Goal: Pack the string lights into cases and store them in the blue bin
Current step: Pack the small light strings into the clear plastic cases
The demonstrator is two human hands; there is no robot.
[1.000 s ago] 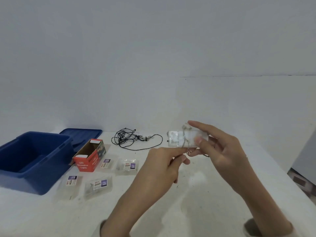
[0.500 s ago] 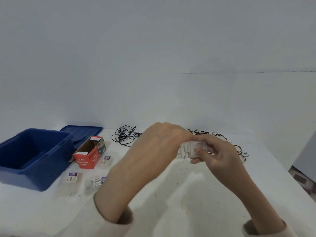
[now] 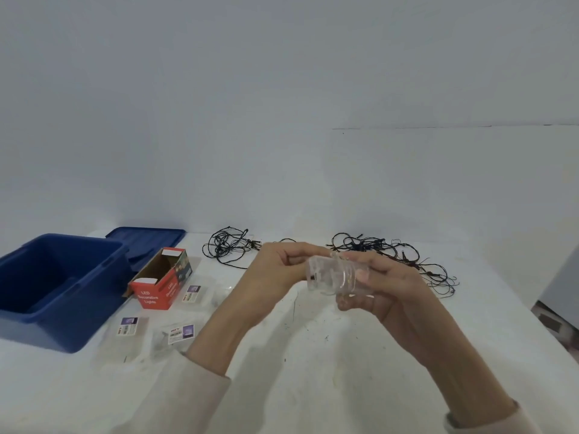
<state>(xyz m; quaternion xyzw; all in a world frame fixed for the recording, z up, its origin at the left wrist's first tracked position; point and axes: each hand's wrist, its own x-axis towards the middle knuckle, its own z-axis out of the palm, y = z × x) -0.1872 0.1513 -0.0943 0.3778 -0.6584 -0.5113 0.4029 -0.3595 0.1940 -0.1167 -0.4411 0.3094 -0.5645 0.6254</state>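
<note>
I hold a small clear plastic battery case with thin wire wound around it [image 3: 333,275] in the air above the white table [image 3: 313,371], between my two hands. My right hand [image 3: 380,286] grips the right end of it: the fingers are curled around it from behind and the thumb [image 3: 363,275] presses on the front side. My left hand [image 3: 275,274] is at the left end, with the fingers bent and pressed together near the upper edge of the case; I cannot tell if they pinch the wire or only touch the plastic. The open blue plastic bin [image 3: 56,289] stands at the far left on the table, and its flat blue lid [image 3: 147,242] lies just behind it. Beside the bin lies an open red cardboard box with white letters [image 3: 159,283]. Near this box three small clear packages with printed labels [image 3: 183,335] lie flat on the table. Behind my hands there are two loose bundles of dark string lights: one tangled bundle [image 3: 225,249] behind my left hand, and a wider spread bundle [image 3: 413,261] behind my right hand. Both my wrists are covered by light beige sleeves [image 3: 188,393].
</note>
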